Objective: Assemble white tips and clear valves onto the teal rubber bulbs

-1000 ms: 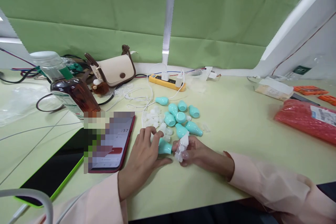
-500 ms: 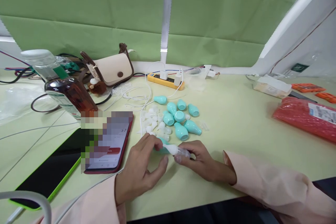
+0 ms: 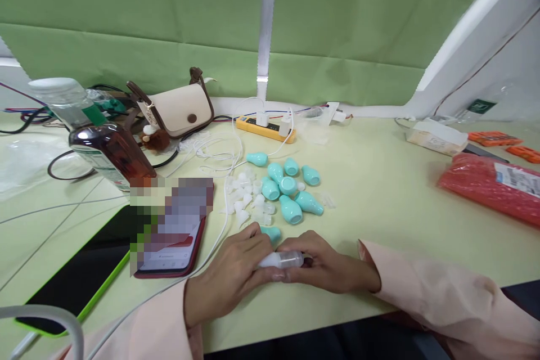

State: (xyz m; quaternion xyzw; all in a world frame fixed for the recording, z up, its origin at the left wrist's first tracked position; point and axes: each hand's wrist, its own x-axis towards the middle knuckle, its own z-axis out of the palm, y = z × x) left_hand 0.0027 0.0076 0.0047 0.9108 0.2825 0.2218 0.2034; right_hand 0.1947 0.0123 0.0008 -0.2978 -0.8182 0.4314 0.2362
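Note:
Near the table's front edge, my left hand point(image 3: 236, 267) grips the white end of a small translucent plastic tube point(image 3: 289, 259). My right hand point(image 3: 323, 261) is closed round the tube's clear other end, so both hands hold the piece between them, lying level. Just behind my left fingers rests a turquoise bulb-shaped piece point(image 3: 271, 234), partly covered. Farther back sit several glossy turquoise bulbs point(image 3: 291, 210) in a cluster. To their left is a pile of small white and clear plastic tips point(image 3: 246, 191).
On the left are a phone with a red case point(image 3: 177, 242), a green-edged phone point(image 3: 84, 264) and a dark bottle point(image 3: 112, 152). A cream handbag point(image 3: 185, 109) and yellow power strip point(image 3: 264, 128) stand at the back. At right lies a red plastic package point(image 3: 489, 185).
My left fingers have closed onto the white end of the tube, where they were more spread before. The tube has come slightly down towards me, and more of the turquoise bulb behind shows.

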